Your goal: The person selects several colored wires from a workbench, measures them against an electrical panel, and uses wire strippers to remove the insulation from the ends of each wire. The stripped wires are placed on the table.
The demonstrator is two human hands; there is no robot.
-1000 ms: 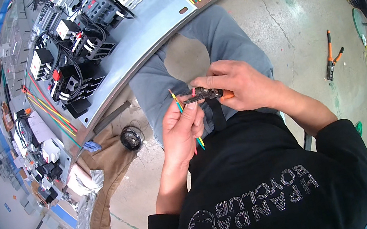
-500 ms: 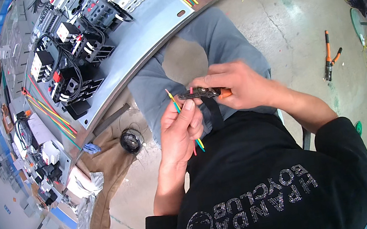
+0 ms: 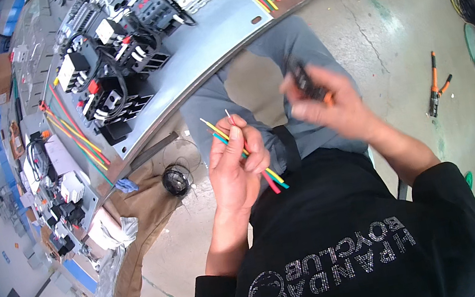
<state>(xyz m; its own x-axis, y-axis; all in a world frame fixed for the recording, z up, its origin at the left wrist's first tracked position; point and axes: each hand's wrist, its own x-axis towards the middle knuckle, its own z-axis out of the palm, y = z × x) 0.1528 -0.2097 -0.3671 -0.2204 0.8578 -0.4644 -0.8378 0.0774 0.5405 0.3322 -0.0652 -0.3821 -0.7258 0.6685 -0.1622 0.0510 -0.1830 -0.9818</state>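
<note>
Three short wires [image 3: 244, 150] (yellow, red and teal) sit bunched in my left hand [image 3: 239, 170], fingers curled tight round them so their upper ends poke out above my knuckles and the lower ends stick out below my palm, towards my black shirt [image 3: 352, 242]. That hand is just right of the small black coil of wire [image 3: 176, 180] lying on the brown cloth [image 3: 146, 219].

My right hand [image 3: 330, 106] is up and to the right of the wires, apart from them, and it is blurred. It is wrapped round a dark hand tool with an orange grip [image 3: 309, 84]; I cannot tell how the tool's own nose stands.

Left of and above the wires runs the grey metal panel [image 3: 202, 42], carrying black and white switching units [image 3: 108, 76] with red, yellow and green leads laid along it. Further left of the panel is a cluttered tabletop [image 3: 50, 184] of small parts. Well to the right of the wires, on the concrete floor [image 3: 407, 41], lie orange-handled pliers [image 3: 436, 86].
</note>
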